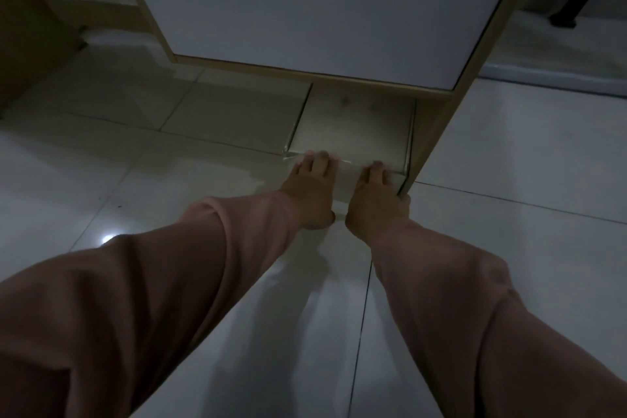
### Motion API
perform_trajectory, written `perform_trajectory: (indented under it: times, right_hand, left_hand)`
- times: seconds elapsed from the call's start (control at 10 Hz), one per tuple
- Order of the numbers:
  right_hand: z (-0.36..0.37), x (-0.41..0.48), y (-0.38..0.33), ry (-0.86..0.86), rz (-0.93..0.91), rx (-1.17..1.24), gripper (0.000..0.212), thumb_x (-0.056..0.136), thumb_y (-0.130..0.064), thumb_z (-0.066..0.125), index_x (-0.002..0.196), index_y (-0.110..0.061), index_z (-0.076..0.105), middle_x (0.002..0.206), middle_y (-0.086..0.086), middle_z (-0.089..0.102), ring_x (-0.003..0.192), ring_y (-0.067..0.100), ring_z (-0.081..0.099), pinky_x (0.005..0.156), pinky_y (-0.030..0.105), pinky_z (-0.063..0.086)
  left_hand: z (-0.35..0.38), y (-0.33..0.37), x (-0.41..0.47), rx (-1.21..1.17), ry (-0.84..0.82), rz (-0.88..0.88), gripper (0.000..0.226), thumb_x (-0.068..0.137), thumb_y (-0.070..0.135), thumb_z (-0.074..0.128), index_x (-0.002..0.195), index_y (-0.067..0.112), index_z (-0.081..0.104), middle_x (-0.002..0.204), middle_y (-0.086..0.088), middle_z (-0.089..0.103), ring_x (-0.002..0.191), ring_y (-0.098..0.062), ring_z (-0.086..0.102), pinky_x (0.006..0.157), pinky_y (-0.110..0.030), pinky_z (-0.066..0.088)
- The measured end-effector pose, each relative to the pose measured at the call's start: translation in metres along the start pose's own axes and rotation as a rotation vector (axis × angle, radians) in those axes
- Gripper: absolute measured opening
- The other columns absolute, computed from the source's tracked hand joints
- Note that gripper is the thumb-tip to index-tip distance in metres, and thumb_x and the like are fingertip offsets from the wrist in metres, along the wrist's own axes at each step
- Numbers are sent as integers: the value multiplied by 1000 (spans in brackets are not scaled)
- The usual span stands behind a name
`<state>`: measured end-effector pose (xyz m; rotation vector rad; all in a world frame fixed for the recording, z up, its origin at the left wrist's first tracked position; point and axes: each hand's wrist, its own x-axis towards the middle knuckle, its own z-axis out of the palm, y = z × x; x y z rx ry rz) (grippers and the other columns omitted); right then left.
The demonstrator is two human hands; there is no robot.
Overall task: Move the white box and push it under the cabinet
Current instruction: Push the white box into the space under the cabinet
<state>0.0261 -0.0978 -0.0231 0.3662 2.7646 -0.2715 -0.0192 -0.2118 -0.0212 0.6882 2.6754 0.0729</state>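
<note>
The white box (353, 125) lies flat on the tiled floor, its far part under the cabinet (322, 7), a white-fronted unit with a light wood frame. The box's right side runs along the cabinet's wooden side panel (437, 132). My left hand (314, 192) presses flat against the box's near face, fingers spread over the top edge. My right hand (375, 202) does the same beside it, close to the panel's foot. Both arms wear pink sleeves. The near face of the box is mostly hidden by my hands.
Glossy pale floor tiles (135, 180) with dark grout lines stretch all around. A wooden shelf unit (40, 30) stands at the far left. A dark furniture leg (566, 7) and a white baseboard show at the far right.
</note>
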Motion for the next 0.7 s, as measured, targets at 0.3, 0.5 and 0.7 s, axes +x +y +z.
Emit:
perform_trajectory:
  times: [0.3,0.5,0.7]
  right_hand:
    - [-12,25,10,-68,-38,-35,81,89,-21,49,150,-6,-2,160,7,-4,148,25,-2,116,54,21]
    - [-18,26,18,-160,-88,-58,82,90,-18,50,150,-6,-5,160,6,-13,148,26,-8,119,53,19]
    - [-8,14,43,-173,-94,-73,68,90,-18,50,147,-4,16,160,12,-6,148,30,-3,117,51,23]
  left_hand:
    - [-9,-1,21,-21,-25,-22,100,80,32,63,152,11,-3,162,-12,-4,149,-35,-7,123,-42,3]
    - [-15,-2,18,-2,-44,-17,96,82,36,59,153,13,-1,163,-10,-4,150,-31,-5,123,-44,5]
    - [-1,3,-3,23,-77,-46,81,89,39,48,153,15,5,164,-6,-2,151,-28,-3,121,-47,6]
